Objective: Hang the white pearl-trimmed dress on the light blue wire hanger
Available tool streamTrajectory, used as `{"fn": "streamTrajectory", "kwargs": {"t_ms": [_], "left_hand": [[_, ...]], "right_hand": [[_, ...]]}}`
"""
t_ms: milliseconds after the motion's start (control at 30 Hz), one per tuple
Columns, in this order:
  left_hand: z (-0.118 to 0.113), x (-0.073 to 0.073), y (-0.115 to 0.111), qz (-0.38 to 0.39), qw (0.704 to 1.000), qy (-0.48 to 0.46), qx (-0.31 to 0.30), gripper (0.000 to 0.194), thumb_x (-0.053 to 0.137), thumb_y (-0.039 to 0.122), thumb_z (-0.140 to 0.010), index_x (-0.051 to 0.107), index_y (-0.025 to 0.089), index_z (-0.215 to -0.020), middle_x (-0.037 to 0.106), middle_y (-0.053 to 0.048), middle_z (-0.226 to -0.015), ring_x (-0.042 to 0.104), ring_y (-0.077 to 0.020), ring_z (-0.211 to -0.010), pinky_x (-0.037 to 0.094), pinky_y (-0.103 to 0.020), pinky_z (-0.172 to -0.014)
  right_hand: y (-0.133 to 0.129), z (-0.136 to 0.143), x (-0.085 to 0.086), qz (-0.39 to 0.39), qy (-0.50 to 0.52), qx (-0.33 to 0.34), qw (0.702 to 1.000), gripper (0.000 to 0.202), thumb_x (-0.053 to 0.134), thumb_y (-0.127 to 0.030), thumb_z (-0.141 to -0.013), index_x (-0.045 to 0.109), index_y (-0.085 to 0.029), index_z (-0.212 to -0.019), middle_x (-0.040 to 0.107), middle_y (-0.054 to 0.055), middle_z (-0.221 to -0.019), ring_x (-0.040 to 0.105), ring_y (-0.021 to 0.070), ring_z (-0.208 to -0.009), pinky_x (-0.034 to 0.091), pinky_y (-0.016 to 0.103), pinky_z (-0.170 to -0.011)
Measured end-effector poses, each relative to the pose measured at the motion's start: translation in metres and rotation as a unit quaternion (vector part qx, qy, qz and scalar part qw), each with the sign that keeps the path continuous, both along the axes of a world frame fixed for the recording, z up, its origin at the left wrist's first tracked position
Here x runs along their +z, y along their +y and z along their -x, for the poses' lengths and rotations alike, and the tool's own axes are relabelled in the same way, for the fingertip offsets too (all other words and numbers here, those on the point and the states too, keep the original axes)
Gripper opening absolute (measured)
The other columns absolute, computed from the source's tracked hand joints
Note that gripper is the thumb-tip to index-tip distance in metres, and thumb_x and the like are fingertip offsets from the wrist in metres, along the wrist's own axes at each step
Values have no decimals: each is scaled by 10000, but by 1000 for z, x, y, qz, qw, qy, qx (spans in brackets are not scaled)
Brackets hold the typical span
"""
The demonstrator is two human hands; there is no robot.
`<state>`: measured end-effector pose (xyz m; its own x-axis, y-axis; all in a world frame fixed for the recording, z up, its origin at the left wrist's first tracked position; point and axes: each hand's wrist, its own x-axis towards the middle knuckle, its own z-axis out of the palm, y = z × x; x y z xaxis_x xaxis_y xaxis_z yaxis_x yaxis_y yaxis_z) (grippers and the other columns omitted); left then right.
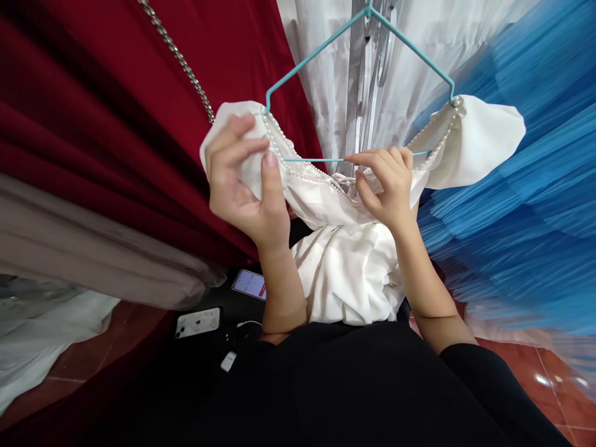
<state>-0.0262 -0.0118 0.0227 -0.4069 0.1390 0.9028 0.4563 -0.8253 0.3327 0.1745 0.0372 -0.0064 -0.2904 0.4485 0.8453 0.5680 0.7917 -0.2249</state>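
A white dress [347, 267] with a pearl-beaded neckline hangs in front of me from a thin turquoise hanger [316, 56]. At the neckline's left side, my left hand [246, 180] is raised before the white shoulder piece. Its thumb and index fingertips come close together in a pinch, with the other fingers loosely bent; anything between them is too small to see. My right hand [386, 183] is at the middle of the neckline, by the hanger's lower bar. Its fingers bend toward the thumb, and whatever they pinch cannot be made out.
Red fabric [223, 56] and a metal chain [179, 59] hang at left. A blue tulle garment [521, 205] is on the right. White cloth [316, 74] hangs behind a metal stand. Two phones, a lit one [250, 284] and a white one [198, 323], lie on a black surface.
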Motion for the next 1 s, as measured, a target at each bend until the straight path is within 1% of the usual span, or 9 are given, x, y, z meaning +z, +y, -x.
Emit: {"fn": "streamTrajectory", "kwargs": {"t_ms": [100, 267, 400, 533, 633, 700, 800, 867, 1000], "left_hand": [[15, -2, 29, 88, 990, 95, 61, 697, 824, 47, -699, 651, 182, -1361, 619, -73, -1481, 441, -308, -1509, 192, -511, -1380], [39, 2, 67, 93, 995, -1, -36, 408, 516, -63, -801, 661, 138, -1125, 711, -66, -1087, 739, -231, -1086, 583, -436, -1076], [82, 2, 74, 140, 989, -29, 31, 193, 567, 42, -900, 683, 189, -944, 736, -18, -974, 731, -213, -1072, 575, -419, -1064], [111, -36, 66, 114, 986, -116, 45, 85, 616, 137, -940, 690, 176, -955, 753, 11, -933, 762, -214, -1039, 549, -475, -1010], [96, -65, 51, 172, 971, -163, -2, 147, 737, 224, -849, 712, 158, -978, 789, 7, -916, 773, -191, -930, 582, -420, -926], [74, -70, 38, 255, 957, -115, -83, 241, 804, 313, -814, 733, 148, -975, 796, -36, -933, 775, -203, -906, 612, -370, -879], [35, -58, 23, 296, 929, -22, -221, 451, 877, 440, -777, 721, 195, -1123, 788, -73, -1114, 773, -261, -1079, 630, -364, -925], [11, -46, 17, 256, 934, -25, -248, 471, 828, 524, -832, 670, 244, -1177, 749, -75, -1238, 729, -280, -1219, 598, -413, -1050], [-21, -35, 14, 195, 944, -78, -256, 296, 665, 536, -966, 619, 255, -1049, 741, -53, -1083, 734, -269, -1183, 556, -445, -1099]], "right_hand": [[0, -4, 0, -7, -10, -1, 1000, 276, 501, -193, -985, 684, -295, -1165, 751, -31, -1042, 640, 197, -920, 437, 456, -1017], [6, -10, -1, -6, -18, -12, 1000, 272, 485, -215, -1002, 678, -295, -1175, 740, -16, -1043, 645, 211, -946, 435, 488, -1049], [8, -12, -1, -12, -6, 0, 1000, 263, 491, -224, -1007, 689, -293, -1166, 747, -11, -1052, 648, 212, -953, 437, 482, -1046], [0, -7, 4, 5, 17, 34, 999, 256, 514, -205, -1001, 705, -277, -1155, 762, -10, -1062, 657, 192, -946, 436, 445, -1017], [-8, -2, 7, 26, 39, 62, 997, 266, 516, -175, -995, 713, -264, -1150, 766, -8, -1062, 673, 173, -950, 435, 420, -992], [-9, -1, 8, 29, 45, 66, 996, 278, 518, -165, -988, 715, -263, -1157, 766, -7, -1073, 675, 171, -961, 435, 420, -996], [-8, -1, 6, 31, 31, 55, 998, 297, 509, -178, -992, 712, -276, -1187, 759, -4, -1106, 671, 182, -1002, 437, 447, -1035], [-7, -2, 6, 35, 18, 48, 998, 302, 498, -195, -1001, 705, -282, -1204, 752, 3, -1122, 675, 192, -1035, 444, 474, -1060], [-8, -11, 13, 16, 8, 60, 998, 303, 483, -241, -1016, 699, -306, -1218, 744, 11, -1160, 700, 212, -1092, 505, 511, -1056]]}}
